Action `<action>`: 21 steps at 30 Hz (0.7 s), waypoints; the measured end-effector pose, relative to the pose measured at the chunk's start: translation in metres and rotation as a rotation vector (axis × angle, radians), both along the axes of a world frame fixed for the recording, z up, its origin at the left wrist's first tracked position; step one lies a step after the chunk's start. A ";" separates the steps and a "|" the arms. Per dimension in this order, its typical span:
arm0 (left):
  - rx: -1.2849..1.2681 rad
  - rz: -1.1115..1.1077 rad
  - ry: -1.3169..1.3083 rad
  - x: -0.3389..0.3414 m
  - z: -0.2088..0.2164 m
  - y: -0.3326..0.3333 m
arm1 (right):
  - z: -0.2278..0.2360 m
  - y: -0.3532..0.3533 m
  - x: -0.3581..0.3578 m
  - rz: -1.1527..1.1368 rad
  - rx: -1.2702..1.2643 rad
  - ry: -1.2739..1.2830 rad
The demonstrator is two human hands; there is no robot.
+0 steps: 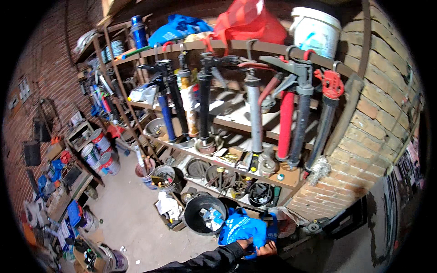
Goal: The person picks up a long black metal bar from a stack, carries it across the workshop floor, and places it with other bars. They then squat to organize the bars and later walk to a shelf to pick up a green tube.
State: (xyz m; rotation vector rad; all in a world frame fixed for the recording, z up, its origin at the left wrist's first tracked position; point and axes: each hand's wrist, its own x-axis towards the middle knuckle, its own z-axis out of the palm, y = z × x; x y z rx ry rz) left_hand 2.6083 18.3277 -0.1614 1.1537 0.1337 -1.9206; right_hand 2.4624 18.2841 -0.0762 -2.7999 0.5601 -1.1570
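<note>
A bright blue fabric bag (pixel 240 228) with white print sits low in the view, beside the bottom shelf. My left hand (pixel 246 245), coming out of a black sleeve, grips the bag's lower edge. Just to its right, my right hand (pixel 268 249) is closed on the same edge; only its fingers show. A black bucket (pixel 195 217) holding small blue and white packets stands on the floor touching the bag's left side.
A metal shelf rack (pixel 255 175) is filled with tins and bowls, and several grease guns (pixel 255 109) hang from its top rail. A brick pillar (pixel 364 136) rises on the right. Paint cans (pixel 98 150) and clutter line the left wall around the concrete floor (pixel 132 218).
</note>
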 end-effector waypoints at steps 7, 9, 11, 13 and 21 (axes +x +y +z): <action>0.125 0.187 -0.161 0.008 0.071 0.004 | 0.033 0.013 0.011 -0.108 0.152 0.002; 0.079 0.247 -0.189 0.010 0.048 0.003 | 0.023 0.010 0.012 -0.107 0.128 -0.019; 0.152 0.336 -0.216 0.016 0.101 0.010 | 0.019 0.008 0.009 -0.114 0.118 -0.005; 0.010 0.383 -0.151 0.021 0.015 0.002 | 0.020 0.009 0.007 -0.125 0.123 0.041; 0.263 0.326 -0.237 0.013 0.005 -0.002 | -0.075 0.012 -0.039 -0.254 0.656 -0.009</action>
